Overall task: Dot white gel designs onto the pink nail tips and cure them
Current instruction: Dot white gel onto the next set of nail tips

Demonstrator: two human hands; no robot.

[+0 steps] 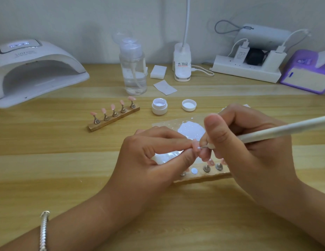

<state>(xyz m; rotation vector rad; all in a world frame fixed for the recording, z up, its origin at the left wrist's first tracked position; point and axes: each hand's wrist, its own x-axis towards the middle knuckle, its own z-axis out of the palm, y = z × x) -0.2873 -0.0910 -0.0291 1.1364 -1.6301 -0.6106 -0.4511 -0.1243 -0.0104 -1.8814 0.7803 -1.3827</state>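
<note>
Pink nail tip (195, 145): off its stand, pinched between thumb and forefinger of the left hand (154, 156), above the near holder strip (203, 175) and just in front of the white gel puddle (191, 131).
Right hand (248, 142): wrapped round the dotting pen (285, 130) in a writing grip. The pen's metal point meets the tip's edge, where a white dot shows.
Handling, judged: very light, thin, stiff plastic with a glossy curved face. It is likely to slip or spring away if squeezed hard.
Hold point, judged: side edges or underside, fingers kept off the painted face.
Risk, judged: uncured gel smears at a touch.
Far holder (113, 115): five pink tips mounted, well apart from the hands.
Curing lamp (31, 69): far left of the tabletop (67, 160), mouth open. Curing of this tip judged not yet done.
</note>
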